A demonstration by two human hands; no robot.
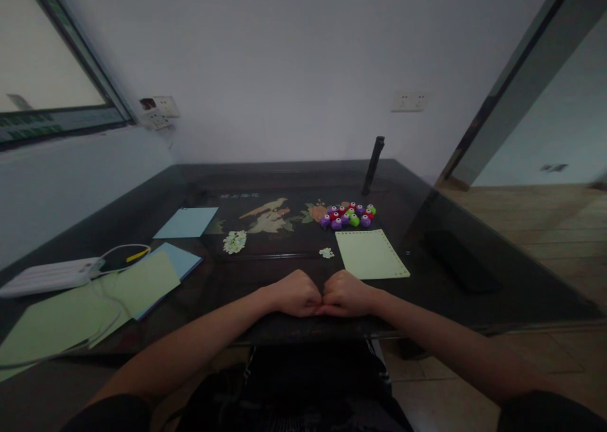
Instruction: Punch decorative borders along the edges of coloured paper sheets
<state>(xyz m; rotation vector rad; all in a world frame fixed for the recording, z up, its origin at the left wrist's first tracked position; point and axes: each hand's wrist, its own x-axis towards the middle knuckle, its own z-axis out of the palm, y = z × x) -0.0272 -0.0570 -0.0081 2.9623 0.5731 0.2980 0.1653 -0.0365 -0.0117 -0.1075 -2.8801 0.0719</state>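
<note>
My left hand (296, 293) and my right hand (344, 294) rest as closed fists near the front edge of the dark glass-topped table (455, 293), knuckles touching each other. Neither hand holds anything that I can see. Just beyond my right hand lies a pale green sheet (370, 253) with punched holes along its edges. A small paper cut-out (326, 252) lies left of that sheet. Farther back sits a cluster of small purple, red and green punches (348, 215). A little heap of pale flower cut-outs (234, 241) lies to the left.
Blue paper (186, 222) and a stack of green and blue sheets (137, 283) lie at the left. A white power strip (47, 275) with cables sits at the far left. A dark upright object (373, 165) stands at the back. A black flat thing (458, 261) lies right.
</note>
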